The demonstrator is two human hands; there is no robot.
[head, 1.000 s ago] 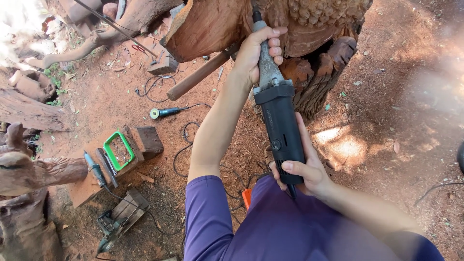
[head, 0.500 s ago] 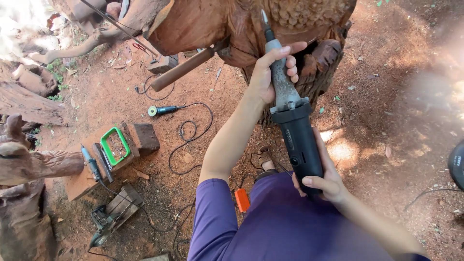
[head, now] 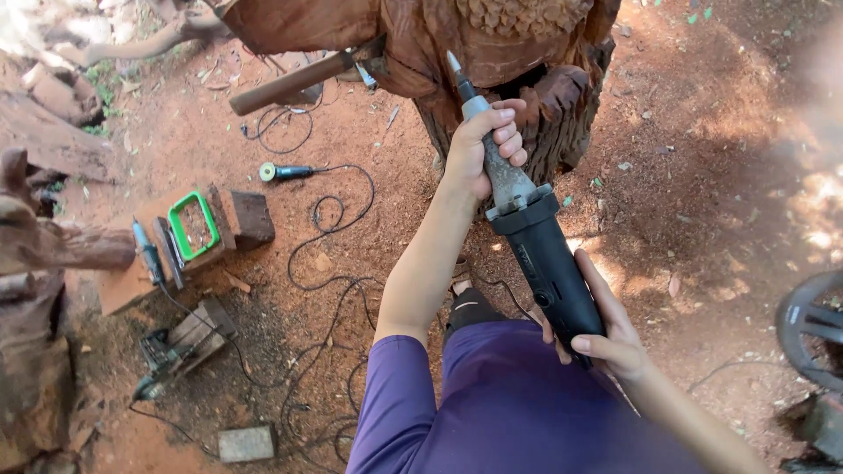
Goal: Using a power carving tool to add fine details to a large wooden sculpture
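Note:
I hold a long die grinder (head: 536,246) with a black body and a grey metal neck. My left hand (head: 486,147) wraps the neck near the front. My right hand (head: 606,338) grips the rear of the black body. The pointed bit at the tip sits close to a large reddish-brown wood carving (head: 492,44) with scale-like texture at the top of the view; whether it touches the wood is unclear. My sleeves and lap are purple.
Red dirt ground. A wooden mallet handle (head: 294,83) leans by the carving. A small green-headed power tool (head: 285,172) and black cables (head: 334,254) lie left. A green tray (head: 193,224) sits on a wooden block. More tools and wood pieces are at lower left. A dark round object (head: 812,329) is at right.
The view has shifted up and left relative to the scene, so the grinder and both hands sit lower and more central. The bit now points up at the carving's underside.

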